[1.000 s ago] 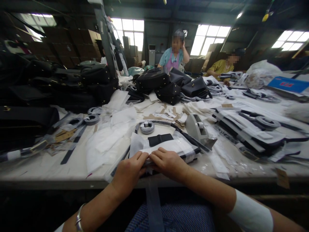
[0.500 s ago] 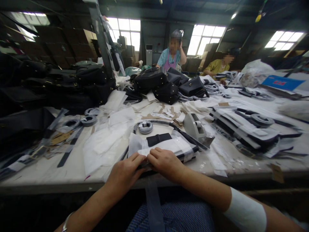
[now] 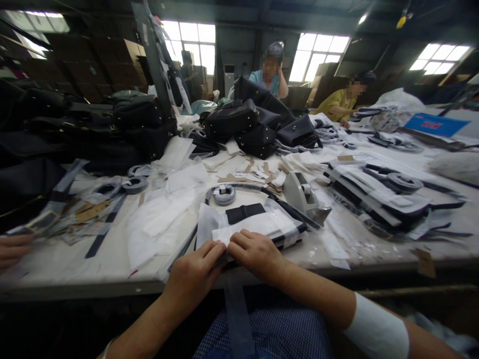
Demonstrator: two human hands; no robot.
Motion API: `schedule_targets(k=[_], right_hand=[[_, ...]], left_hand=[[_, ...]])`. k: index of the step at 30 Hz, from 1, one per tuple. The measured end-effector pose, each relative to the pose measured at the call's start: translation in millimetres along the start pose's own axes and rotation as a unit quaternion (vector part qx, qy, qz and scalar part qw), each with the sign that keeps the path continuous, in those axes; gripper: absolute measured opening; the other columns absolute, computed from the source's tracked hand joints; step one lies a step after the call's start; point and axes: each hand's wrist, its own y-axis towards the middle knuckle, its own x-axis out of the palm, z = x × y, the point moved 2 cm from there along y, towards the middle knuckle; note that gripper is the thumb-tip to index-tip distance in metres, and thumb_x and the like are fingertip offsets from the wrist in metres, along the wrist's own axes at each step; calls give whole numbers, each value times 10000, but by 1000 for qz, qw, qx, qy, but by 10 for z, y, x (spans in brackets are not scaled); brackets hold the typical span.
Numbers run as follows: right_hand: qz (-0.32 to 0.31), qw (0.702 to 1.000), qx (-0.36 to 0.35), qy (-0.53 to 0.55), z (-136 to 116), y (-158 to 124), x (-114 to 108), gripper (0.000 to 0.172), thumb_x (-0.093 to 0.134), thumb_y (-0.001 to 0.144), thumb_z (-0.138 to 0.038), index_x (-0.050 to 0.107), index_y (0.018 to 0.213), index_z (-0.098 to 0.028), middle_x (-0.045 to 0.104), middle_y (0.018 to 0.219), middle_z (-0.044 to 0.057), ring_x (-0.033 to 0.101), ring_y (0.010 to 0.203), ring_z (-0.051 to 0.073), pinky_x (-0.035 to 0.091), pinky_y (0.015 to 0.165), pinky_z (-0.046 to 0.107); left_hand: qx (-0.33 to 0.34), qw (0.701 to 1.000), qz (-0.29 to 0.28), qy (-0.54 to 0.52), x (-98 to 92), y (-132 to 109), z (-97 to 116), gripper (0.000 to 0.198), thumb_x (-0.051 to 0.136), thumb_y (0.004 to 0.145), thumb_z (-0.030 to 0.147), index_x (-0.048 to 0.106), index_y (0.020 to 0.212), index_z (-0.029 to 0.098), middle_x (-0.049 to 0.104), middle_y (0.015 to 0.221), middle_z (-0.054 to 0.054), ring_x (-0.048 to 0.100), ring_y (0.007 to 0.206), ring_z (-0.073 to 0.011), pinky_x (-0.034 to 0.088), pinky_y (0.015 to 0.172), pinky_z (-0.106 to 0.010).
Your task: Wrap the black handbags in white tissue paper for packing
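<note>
l hand (image 3: 190,276) & r hand (image 3: 256,252) both bare, forearms bare too. r arm has a wide plain white sleeve (image 3: 376,331) near the elbow, snug fit. thin pale bangle (image 3: 108,344) at l wrist, mostly cut off by pic edge. lap covered in blue/white small-check cloth (image 3: 277,331).

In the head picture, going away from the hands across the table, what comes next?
right hand, white wrapped piece, small black piece, grey tape roll, black handbags, person in blue
</note>
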Motion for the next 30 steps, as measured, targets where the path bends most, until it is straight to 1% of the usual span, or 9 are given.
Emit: schedule_targets(k=[3,6,11,15,17,20,23,26,30], right_hand=[[6,1000,-14,-3,9,-33,-3,128,503,989,-196,605,913,-190,611,813,18,514,746,185,406,625,298],[20,999,-21,21,21,-104,-1,155,486,1001,-197,620,926,-175,650,881,27,530,791,178,437,697,285],[37,999,-14,22,-14,-165,44,194,452,1018,-210,635,962,-178,678,921,36,549,818,181,448,742,295],[43,999,9,31,-32,-145,51,162,491,995,-213,628,914,-185,669,885,29,540,786,183,445,723,301],[29,998,30,49,-31,-125,38,134,534,978,-277,625,942,-186,665,915,36,537,795,189,449,732,305],[4,997,59,49,-28,-85,8,160,582,953,-342,621,986,-191,657,944,44,540,820,194,445,734,305],[-18,997,72,24,-17,-47,-11,105,600,941,-302,619,913,-202,641,887,28,537,793,183,420,675,287],[-22,998,60,13,2,-38,-5,107,582,937,-273,619,861,-206,621,830,19,531,756,177,404,626,278],[36,999,33,21,1,-73,49,174,515,967,-237,644,858,-195,637,796,24,538,722,175,447,642,283]], left_hand=[[-2,999,42,-1,22,-33,21,184,475,996,275,572,1146,231,724,1041,-13,727,787,-181,499,615,-259],[-3,997,72,-4,35,-55,48,188,444,1005,242,579,1135,230,732,1042,-16,728,820,-176,509,653,-254],[-35,998,33,-36,11,-61,69,226,561,938,276,578,1160,242,716,1094,-21,717,892,-195,526,719,-265],[-60,998,7,10,37,-52,83,203,583,910,200,602,1107,246,722,1017,1,715,776,-189,497,616,-267],[-68,997,-3,26,60,-42,91,213,587,904,185,606,1108,242,721,1000,4,712,749,-185,479,579,-266],[-67,997,5,45,71,-36,93,195,570,917,191,615,1103,227,724,974,-1,707,711,-179,469,545,-266],[-35,998,34,42,49,-44,76,188,510,959,212,620,1111,208,735,966,-20,712,696,-175,493,545,-256],[17,997,71,0,16,-68,44,241,464,988,194,613,1178,199,734,1084,-53,733,873,-182,560,704,-243],[62,992,101,-35,29,-118,11,281,450,990,125,619,1205,193,711,1174,-68,688,1075,-181,549,913,-263]])
